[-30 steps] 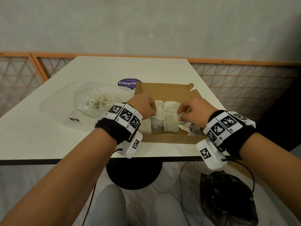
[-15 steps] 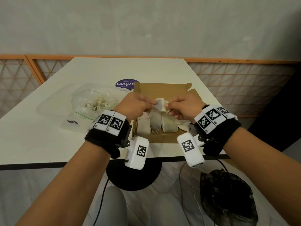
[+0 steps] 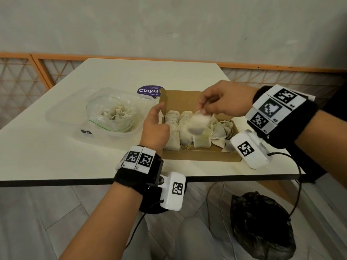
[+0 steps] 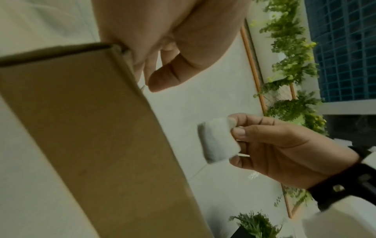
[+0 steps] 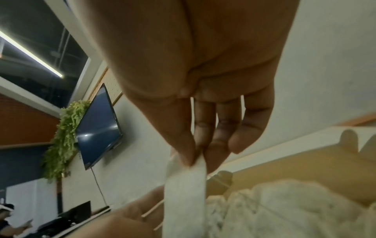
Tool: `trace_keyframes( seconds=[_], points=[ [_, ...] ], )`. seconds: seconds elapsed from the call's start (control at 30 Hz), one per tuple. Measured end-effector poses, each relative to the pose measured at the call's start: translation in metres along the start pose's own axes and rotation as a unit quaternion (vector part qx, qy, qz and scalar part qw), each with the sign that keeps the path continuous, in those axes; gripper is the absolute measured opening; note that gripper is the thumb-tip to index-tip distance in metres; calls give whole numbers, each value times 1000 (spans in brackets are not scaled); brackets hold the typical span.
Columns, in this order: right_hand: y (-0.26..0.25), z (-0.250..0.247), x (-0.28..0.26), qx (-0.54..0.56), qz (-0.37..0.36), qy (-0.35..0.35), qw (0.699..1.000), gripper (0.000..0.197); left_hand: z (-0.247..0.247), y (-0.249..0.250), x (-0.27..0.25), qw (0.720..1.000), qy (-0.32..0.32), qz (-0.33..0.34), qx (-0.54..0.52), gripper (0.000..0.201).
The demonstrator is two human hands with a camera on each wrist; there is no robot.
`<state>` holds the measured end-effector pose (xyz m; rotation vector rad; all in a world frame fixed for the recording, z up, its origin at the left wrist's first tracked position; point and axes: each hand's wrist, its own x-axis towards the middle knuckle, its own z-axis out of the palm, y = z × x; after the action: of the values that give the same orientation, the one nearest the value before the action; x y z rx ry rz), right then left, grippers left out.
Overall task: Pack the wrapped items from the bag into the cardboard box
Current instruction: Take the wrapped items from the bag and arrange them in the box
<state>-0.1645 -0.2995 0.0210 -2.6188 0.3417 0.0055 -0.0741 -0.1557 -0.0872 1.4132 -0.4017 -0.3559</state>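
Observation:
A brown cardboard box [image 3: 199, 157] sits near the table's front edge, with several pale wrapped items [image 3: 185, 133] standing in a row inside. My right hand [image 3: 224, 103] hovers above the box and pinches one white wrapped item [image 3: 199, 122] by its top corner; the same item [image 4: 218, 140] [image 5: 184, 196] hangs from thumb and fingertips in both wrist views. My left hand [image 3: 155, 126] rests at the box's left wall, fingers loosely spread, holding nothing. The clear plastic bag [image 3: 111, 114] with more wrapped items lies left of the box.
The bag sits in a clear plastic tray [image 3: 62, 117]. A purple round sticker [image 3: 148, 90] shows behind the box. A black bin bag [image 3: 262, 228] lies on the floor under the table's right side. An orange lattice railing [image 3: 22, 79] runs behind the white table [image 3: 47, 158].
Both hands were on the wrapped item over the box; the left hand has let go and dropped to the box's left wall, while the right hand lifted the item up and right.

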Motion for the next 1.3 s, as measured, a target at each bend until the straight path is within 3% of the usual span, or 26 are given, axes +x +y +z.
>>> trace_keyframes(
  seconds=[0.17,0.33,0.6,0.77,0.87,1.03,1.17,1.23,1.3],
  points=[
    [-7,28,12,-43,3,-131,990,15,-7,-10,4,998,0,-42,-44,72],
    [3,53,37,-83,31,-113,990,19,-9,-17,3,997,4,-35,-70,62],
    [2,55,53,-96,42,-84,991,21,-7,-19,1,996,2,-26,-88,57],
    [14,23,29,-103,40,27,994,20,-8,-20,2,996,-4,-22,-89,54],
    [28,6,-4,-132,60,-15,989,20,-9,-22,3,996,-5,-17,-84,55],
    [53,18,-32,-281,89,-122,948,14,-10,-27,6,996,0,-17,-84,55],
    [64,28,-31,-379,108,-89,915,38,-8,-26,6,997,11,-17,-77,55],
    [68,34,-29,-386,119,-58,913,36,-6,-23,6,998,9,-13,-62,54],
    [71,38,-29,-342,129,-37,930,21,-4,-20,5,999,5,-11,-34,56]
  ],
)
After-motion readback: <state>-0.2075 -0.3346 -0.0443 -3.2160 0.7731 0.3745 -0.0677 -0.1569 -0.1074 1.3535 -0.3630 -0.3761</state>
